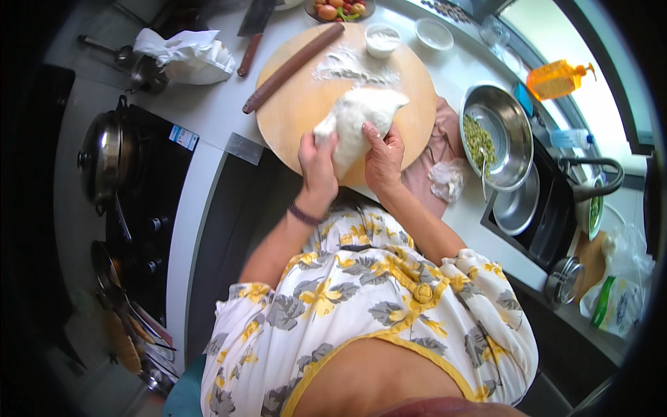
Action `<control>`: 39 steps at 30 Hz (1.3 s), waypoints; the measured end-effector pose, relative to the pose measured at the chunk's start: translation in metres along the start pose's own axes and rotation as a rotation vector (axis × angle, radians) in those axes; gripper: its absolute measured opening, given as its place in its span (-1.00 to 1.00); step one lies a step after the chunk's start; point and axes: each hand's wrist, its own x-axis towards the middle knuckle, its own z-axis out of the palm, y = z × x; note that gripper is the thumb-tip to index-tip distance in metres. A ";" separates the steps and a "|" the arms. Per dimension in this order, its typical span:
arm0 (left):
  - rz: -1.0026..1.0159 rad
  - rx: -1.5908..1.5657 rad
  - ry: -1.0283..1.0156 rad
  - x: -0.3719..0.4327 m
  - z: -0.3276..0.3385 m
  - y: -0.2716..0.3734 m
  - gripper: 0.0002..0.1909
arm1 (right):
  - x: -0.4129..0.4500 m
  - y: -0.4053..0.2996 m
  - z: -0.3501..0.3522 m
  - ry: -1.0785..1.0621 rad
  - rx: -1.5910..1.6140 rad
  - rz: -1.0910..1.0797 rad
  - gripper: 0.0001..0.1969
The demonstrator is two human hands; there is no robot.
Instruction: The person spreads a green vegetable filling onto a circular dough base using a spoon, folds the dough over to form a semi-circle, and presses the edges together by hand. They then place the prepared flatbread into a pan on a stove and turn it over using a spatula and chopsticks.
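A lump of white dough (359,120) is held up between my two hands over a round wooden board (281,130). My left hand (319,166) grips its left edge, and my right hand (384,156) pinches its right side with the thumb on top. Behind the dough, loose white flour (357,68) is scattered on the board, beside a small bowl of flour (383,41). A brown rolling pin (294,68) lies slantwise across the board's left side.
A cleaver (251,49) and a white cloth bundle (195,57) lie left. A steel bowl with chopped green filling and a spoon (503,151) stands right, near the sink (555,213). A lidded pan (101,156) is on the stove. Tomatoes (328,11) fill a bowl behind the board.
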 end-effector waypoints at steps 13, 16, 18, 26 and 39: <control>0.226 1.318 -0.173 0.190 -0.002 0.027 -0.74 | 0.151 0.012 -0.078 -0.026 -1.387 -0.570 -0.78; 0.215 1.657 -0.251 0.154 0.011 0.026 -0.66 | 0.148 0.016 -0.084 -0.102 -1.676 -0.615 -0.77; 0.253 1.629 -0.210 0.137 0.006 0.018 -0.67 | 0.137 0.020 -0.082 -0.165 -1.680 -0.376 -0.78; 0.823 1.460 -0.349 0.110 0.004 0.013 -0.49 | 0.123 0.008 -0.045 -0.231 -1.559 -0.532 -0.68; 0.727 1.697 -0.735 0.095 0.011 -0.030 -0.14 | 0.104 0.029 -0.067 -0.542 -1.753 -0.506 -0.27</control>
